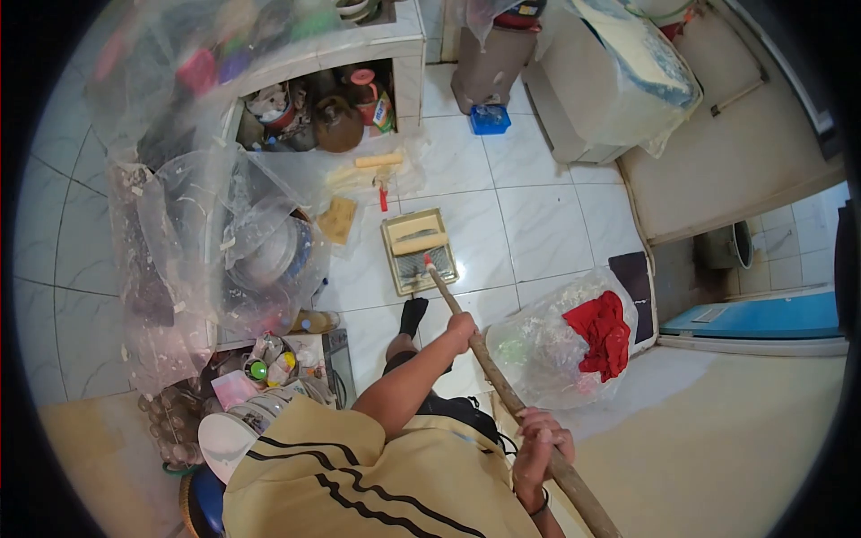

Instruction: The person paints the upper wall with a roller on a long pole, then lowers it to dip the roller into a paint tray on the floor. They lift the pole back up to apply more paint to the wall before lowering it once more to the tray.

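Observation:
Both hands hold a long wooden pole (496, 375) that slants from the lower right up to the floor. My left hand (462, 331) is closed round its middle part. Lower down, near my body, my right hand (544, 446) is wrapped round the same pole. At the pole's far end, a cream paint roller (420, 244) lies across a paint tray (391, 260) on the white tiles. A second roller (378, 160) with a red handle rests on plastic beyond the tray, and a yellowish sponge-like piece (337, 220) lies left of it.
Plastic sheeting (170, 260) drapes a tiled counter (409, 81) at the left. A clear plastic bag (520, 354) with a red cloth (601, 336) lies on the right. Farther off stand a grey bin (489, 67), a blue box (490, 119) and a plastic-covered appliance (583, 99).

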Available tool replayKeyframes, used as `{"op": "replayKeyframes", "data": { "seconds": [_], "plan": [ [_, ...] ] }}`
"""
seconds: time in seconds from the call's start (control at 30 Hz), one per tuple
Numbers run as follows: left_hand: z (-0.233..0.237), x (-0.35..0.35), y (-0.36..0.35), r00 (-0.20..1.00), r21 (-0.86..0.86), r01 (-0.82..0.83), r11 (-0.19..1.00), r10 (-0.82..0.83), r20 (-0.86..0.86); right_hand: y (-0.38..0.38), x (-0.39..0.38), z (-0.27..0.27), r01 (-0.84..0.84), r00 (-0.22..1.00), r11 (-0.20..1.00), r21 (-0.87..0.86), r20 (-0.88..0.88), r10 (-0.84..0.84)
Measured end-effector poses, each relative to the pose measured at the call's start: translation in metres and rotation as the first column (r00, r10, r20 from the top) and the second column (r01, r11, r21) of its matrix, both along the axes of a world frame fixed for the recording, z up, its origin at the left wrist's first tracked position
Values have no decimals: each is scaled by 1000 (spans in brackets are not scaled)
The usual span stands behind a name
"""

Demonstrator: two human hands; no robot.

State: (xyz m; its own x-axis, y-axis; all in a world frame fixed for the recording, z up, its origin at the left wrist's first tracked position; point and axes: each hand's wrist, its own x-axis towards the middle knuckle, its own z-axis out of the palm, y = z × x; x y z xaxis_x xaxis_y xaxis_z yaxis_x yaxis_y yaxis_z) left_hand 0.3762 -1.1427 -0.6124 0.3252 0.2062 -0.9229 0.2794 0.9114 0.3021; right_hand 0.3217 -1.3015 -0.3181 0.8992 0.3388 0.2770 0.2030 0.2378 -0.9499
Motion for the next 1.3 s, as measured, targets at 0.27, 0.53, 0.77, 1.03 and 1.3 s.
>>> {"op": "replayKeyframes", "data": {
  "seconds": [0.27,0.53,0.77,1.03,1.3],
  "plan": [
    [5,-13,-41,999,10,23,1000,-23,-45,-10,-4,5,83,994,993,-81,-68,-88],
    [-43,17,10,998,62,58,996,-56,-29,10,13,-38,126,981,992,15,-151,-122],
    [26,28,-12,982,92,130,987,-115,-148,-23,21,7,418,871,904,88,-322,-371],
    [14,3,-49,917,187,234,954,-152,-370,-62,-4,-6,619,705,782,72,-490,-513],
    [-27,-21,-85,932,190,254,948,-187,-310,-106,-3,-36,623,687,775,110,-550,-475]
  ]
}}
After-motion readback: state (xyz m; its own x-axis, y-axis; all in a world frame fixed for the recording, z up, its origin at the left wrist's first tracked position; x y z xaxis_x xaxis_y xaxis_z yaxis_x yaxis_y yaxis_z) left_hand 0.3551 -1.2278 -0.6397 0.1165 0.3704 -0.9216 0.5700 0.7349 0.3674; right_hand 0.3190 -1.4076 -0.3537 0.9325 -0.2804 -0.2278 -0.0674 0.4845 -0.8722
